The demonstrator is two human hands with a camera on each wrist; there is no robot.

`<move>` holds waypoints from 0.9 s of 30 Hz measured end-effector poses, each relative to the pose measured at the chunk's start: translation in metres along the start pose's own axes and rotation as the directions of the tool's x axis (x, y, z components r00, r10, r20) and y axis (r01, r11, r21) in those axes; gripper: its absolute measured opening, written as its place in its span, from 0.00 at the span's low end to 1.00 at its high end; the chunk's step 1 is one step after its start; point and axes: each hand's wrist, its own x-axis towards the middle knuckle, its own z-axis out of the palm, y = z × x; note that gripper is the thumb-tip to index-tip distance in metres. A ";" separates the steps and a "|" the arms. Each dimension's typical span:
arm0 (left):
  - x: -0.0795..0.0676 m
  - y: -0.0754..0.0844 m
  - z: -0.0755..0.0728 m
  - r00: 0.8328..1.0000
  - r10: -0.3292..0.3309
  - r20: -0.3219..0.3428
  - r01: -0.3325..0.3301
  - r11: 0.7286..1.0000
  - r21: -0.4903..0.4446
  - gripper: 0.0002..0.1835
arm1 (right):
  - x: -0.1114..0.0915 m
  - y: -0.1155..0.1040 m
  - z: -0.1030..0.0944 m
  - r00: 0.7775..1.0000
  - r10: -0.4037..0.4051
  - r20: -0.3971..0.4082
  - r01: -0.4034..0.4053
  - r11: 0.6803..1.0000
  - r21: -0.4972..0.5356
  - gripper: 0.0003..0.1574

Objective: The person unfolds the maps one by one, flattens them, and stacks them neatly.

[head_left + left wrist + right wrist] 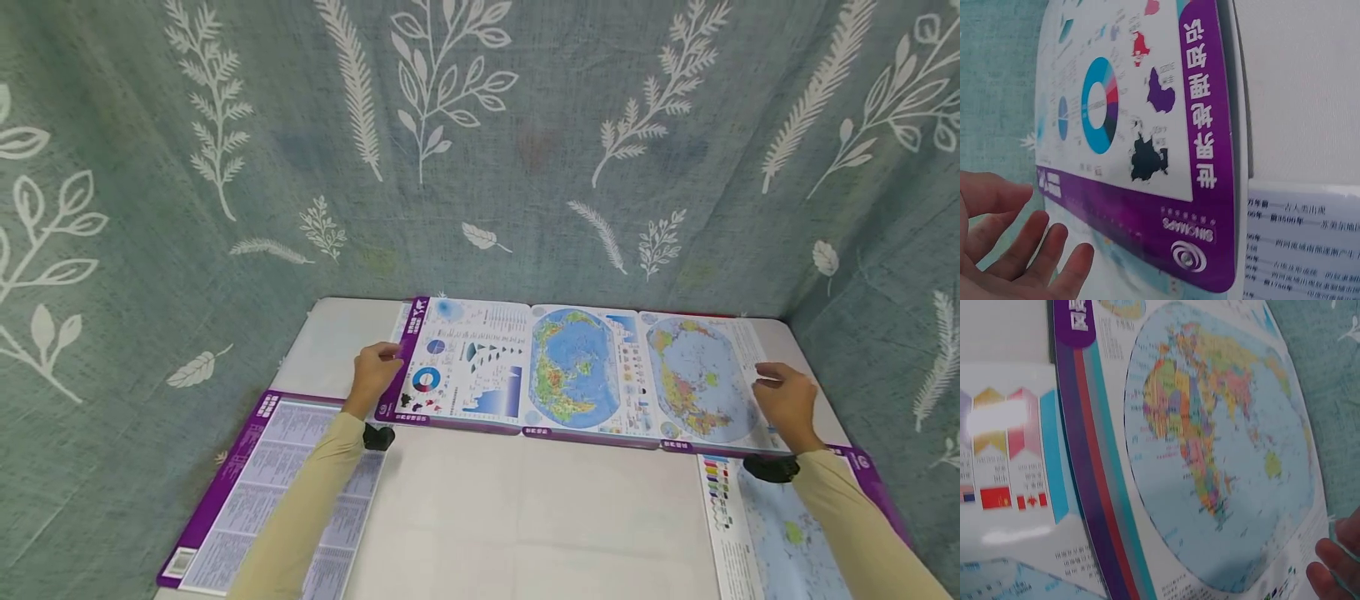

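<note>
A fold-out map sheet [480, 367] with several panels lies at the back of the white table. Its left panel carries charts and a purple border [1116, 206]. To the right are a physical world map [573, 367] and a political world map [1210, 450]. Beside the purple border my left hand [375, 375] hovers, fingers loosely bent and apart in the left wrist view, gripping nothing. Near the sheet's right end is my right hand [786, 400], its thumb and fingers relaxed. Only some fingertips [1329, 562] show in the right wrist view; contact with the sheet is unclear.
A purple-edged text sheet [247, 483] lies at the front left, partly under the left sleeve. Another map sheet [787, 525] lies at the front right beneath the right arm. Bare white table [540, 508] shows between them. A leaf-patterned grey-green cloth [487, 167] hangs behind and at the sides.
</note>
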 end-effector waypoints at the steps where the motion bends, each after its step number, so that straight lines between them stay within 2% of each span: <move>1: -0.001 0.000 -0.002 1.000 0.003 0.004 -0.003 1.000 -0.001 0.19 | -0.001 -0.001 0.001 1.000 -0.008 -0.002 0.008 1.000 0.007 0.22; 8: -0.007 0.001 -0.016 0.999 0.052 0.012 -0.052 0.999 -0.012 0.17 | -0.007 -0.014 0.010 0.997 -0.071 0.025 0.070 0.996 0.047 0.16; 17: -0.020 0.002 -0.033 0.995 0.097 0.026 -0.097 0.995 -0.016 0.16 | -0.011 -0.017 0.029 0.991 -0.119 0.058 0.112 0.988 0.108 0.12; 24: -0.030 -0.001 -0.051 0.986 0.159 0.058 -0.157 0.987 -0.036 0.16 | -0.020 -0.037 0.035 0.984 -0.133 0.121 0.113 0.980 0.165 0.14; 27: -0.035 -0.002 -0.059 0.979 0.190 0.069 -0.186 0.981 -0.056 0.16 | -0.025 -0.045 0.038 0.980 -0.133 0.147 0.102 0.974 0.205 0.20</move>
